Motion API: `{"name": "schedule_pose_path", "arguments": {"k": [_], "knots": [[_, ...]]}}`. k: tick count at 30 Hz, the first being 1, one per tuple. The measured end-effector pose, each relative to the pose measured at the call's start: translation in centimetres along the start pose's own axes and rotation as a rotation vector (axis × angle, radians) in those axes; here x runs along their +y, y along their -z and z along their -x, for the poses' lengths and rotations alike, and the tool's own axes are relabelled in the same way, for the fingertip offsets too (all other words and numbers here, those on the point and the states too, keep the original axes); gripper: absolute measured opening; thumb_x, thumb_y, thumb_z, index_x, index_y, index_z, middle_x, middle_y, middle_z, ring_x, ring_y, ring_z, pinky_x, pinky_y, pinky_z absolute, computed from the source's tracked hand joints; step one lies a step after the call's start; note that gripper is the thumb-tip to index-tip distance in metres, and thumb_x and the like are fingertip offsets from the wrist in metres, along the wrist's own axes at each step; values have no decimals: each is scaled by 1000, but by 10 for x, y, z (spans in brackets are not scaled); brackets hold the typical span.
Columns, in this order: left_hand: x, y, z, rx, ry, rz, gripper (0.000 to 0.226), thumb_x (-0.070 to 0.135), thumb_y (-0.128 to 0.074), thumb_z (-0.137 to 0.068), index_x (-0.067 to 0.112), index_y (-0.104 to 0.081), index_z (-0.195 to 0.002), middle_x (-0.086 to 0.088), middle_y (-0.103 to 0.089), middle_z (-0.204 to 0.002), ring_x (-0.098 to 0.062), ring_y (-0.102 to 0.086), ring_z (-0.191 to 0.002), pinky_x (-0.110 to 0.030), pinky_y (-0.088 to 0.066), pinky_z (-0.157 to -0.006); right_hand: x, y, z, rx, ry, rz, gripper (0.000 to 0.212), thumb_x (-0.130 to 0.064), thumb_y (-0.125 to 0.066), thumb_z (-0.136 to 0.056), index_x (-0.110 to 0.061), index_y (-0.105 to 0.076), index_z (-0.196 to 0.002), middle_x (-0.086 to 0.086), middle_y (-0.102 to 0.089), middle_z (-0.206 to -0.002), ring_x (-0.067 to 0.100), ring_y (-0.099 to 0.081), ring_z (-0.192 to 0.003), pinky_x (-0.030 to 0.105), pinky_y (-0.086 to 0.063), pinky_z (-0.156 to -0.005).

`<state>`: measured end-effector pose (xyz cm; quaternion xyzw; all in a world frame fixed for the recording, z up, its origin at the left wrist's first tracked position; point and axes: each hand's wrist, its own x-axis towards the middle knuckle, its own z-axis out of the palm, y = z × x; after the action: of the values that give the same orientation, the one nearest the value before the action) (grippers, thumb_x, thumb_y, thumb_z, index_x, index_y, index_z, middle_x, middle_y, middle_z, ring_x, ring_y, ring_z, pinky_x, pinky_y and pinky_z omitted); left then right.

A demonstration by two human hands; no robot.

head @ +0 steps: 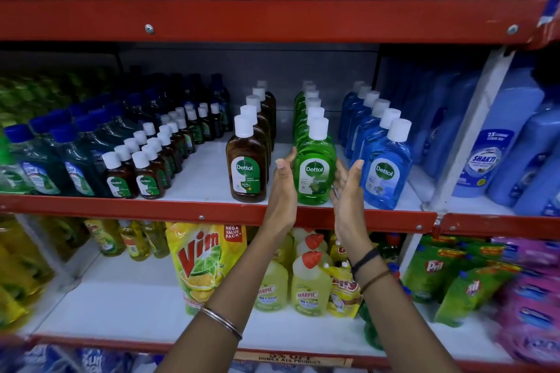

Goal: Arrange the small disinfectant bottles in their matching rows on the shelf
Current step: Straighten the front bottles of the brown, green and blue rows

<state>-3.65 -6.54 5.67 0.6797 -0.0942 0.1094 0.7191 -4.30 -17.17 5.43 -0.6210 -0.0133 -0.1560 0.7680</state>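
Note:
On the middle shelf point(212, 212) stand rows of white-capped Dettol bottles. A brown row point(247, 172), a green row point(313, 174) and a blue row point(386, 172) run from front to back. Two rows of small brown bottles point(133, 175) stand further left. My left hand point(283, 182) is open, palm against the left side of the front green bottle. My right hand point(348, 188) is open on that bottle's right side, fingers spread, close to the front blue bottle. Neither hand grips anything.
Dark blue-capped bottles point(45, 166) fill the shelf's left end, large blue bottles point(497, 145) the right. A red shelf lip point(272, 15) hangs overhead. Below are a Vim pouch point(203, 263), Harpic bottles point(309, 285) and Pril packs point(436, 269).

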Motion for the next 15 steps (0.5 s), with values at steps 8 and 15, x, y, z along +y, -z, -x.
{"name": "schedule_pose_path", "arguments": {"k": [8,15], "knots": [[-11,-43,43,117,-374,-79,62,70,-20,-94,29,-46,-134,13,-47,-135,4,-42,-129,-18,-34,-106,4,30,23,238,374,-29,65,-61,-31,-90,-20,-46,-137,-1,-47,-145,8,-41,-135,28,-35,-112],[-1,-97,29,-158,-26,100,83,89,-14,-77,37,-38,-138,11,-41,-146,-1,-38,-134,-36,-30,-118,1,77,15,355,396,20,50,-38,-25,-99,-19,-35,-144,-5,-36,-151,-13,-36,-129,3,-34,-95]]}}
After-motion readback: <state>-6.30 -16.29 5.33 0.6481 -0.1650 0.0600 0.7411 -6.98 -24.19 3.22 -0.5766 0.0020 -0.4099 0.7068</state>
